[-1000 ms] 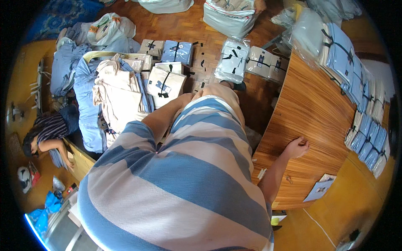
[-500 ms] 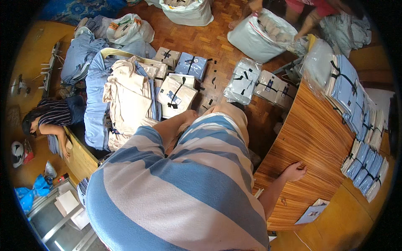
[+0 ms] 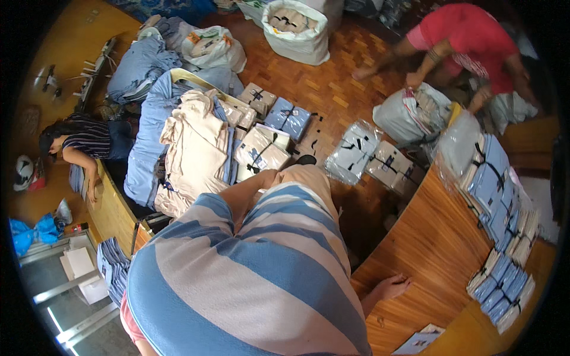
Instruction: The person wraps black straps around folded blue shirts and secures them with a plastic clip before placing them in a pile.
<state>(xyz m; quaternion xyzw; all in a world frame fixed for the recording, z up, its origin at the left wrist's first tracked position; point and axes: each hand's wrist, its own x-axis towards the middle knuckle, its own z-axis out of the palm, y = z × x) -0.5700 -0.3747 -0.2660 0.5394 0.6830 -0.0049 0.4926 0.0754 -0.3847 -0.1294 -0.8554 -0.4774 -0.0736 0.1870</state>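
Note:
My left hand rests by my knee, beside the plastic-wrapped bundle of cream folded garments on the floor. Its fingers are mostly hidden, so I cannot see whether it holds anything. On the brown wood-grain table lies my right hand, its fingers stretched loosely over the surface with nothing seen in them. Past that hand, near the table's lower edge, is a flat pale blue packet. Stacks of strapped blue garments and more blue and cream bundles line the table's far right side.
A heap of cream cloth lies over blue cloth on my left. Wrapped bundles sit on the parquet floor ahead. A person in red bends at a white sack. Another full sack stands farther back. Someone in stripes leans at far left.
The view has shifted, so most things sit lower. The person in red has come further into view, and the sack beside them has moved right and nearer. My hands stay in place.

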